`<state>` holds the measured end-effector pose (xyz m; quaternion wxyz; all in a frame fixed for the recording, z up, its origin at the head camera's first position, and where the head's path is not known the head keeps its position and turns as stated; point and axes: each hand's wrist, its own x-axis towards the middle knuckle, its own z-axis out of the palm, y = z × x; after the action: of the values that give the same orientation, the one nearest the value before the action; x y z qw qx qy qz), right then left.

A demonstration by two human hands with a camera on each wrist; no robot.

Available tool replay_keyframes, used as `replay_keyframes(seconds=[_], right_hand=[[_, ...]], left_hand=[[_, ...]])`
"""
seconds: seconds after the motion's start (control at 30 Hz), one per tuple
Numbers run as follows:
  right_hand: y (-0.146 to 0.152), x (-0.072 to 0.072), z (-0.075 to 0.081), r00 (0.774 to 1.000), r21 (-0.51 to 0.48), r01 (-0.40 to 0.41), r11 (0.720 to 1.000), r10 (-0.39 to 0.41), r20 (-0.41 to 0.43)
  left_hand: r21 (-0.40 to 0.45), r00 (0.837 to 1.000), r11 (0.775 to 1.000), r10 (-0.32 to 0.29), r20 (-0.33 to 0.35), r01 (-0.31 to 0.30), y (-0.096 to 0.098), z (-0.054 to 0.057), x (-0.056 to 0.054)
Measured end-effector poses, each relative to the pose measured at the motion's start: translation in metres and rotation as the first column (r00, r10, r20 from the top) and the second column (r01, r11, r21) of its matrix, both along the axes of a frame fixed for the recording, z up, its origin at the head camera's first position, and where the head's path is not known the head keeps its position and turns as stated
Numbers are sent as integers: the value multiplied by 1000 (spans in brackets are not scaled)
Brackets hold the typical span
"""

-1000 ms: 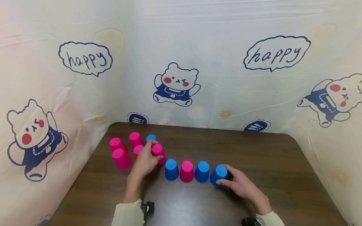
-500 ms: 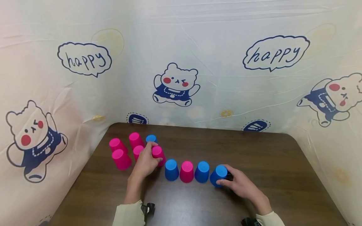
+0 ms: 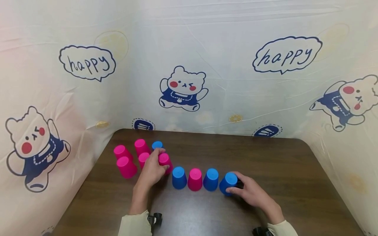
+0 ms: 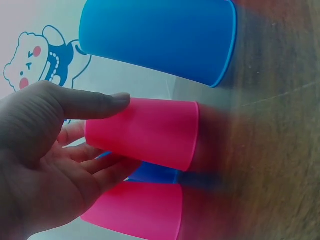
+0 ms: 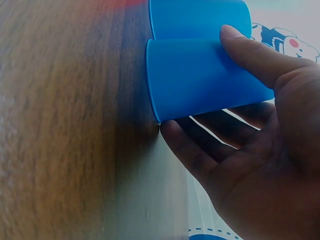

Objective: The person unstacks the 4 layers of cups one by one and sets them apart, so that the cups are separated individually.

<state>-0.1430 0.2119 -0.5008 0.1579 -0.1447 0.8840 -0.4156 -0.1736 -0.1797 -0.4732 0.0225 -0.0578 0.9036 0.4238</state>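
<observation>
An upside-down pink cup (image 3: pixel 164 160) is held between the thumb and fingers of my left hand (image 3: pixel 152 167), just left of the row. In the left wrist view the thumb lies along one side of this pink cup (image 4: pixel 155 132), fingers on the other. My right hand (image 3: pixel 251 190) grips the upside-down blue cup (image 3: pixel 228 183) at the row's right end, thumb in front and fingers behind. Between the hands stand a blue cup (image 3: pixel 179 178), a pink cup (image 3: pixel 195 179) and another blue cup (image 3: pixel 211 179), all upside down.
Several pink cups (image 3: pixel 127 167) stand upside down at the left of the brown wooden table (image 3: pixel 265 157). Behind my left hand is a partly hidden blue cup (image 3: pixel 157 144). A printed cloth (image 3: pixel 230 91) hangs round the table's back and sides.
The left hand has brought its pink cup slightly lower and nearer in the head view. The right hand and the cups in the row have stayed in place.
</observation>
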Motion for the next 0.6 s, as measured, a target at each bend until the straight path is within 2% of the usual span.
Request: replay_keyframes(seconds=[0.17, 0.27, 0.5, 0.6], right_hand=[[1, 0, 0, 1000, 1, -7, 1000, 7, -6], [1, -1, -1, 1000, 5, 0, 1000, 0, -6], [2, -2, -4, 1000, 4, -7, 1000, 7, -14], [2, -2, -4, 1000, 0, -6, 1000, 6, -12]], left_hand=[[12, 1000, 1000, 9, -4, -9, 1, 7, 4], [9, 999, 1000, 15, -30, -15, 1, 12, 6], [33, 992, 999, 12, -126, -8, 6, 26, 16], [49, 978, 999, 3, -211, 7, 10, 31, 20]])
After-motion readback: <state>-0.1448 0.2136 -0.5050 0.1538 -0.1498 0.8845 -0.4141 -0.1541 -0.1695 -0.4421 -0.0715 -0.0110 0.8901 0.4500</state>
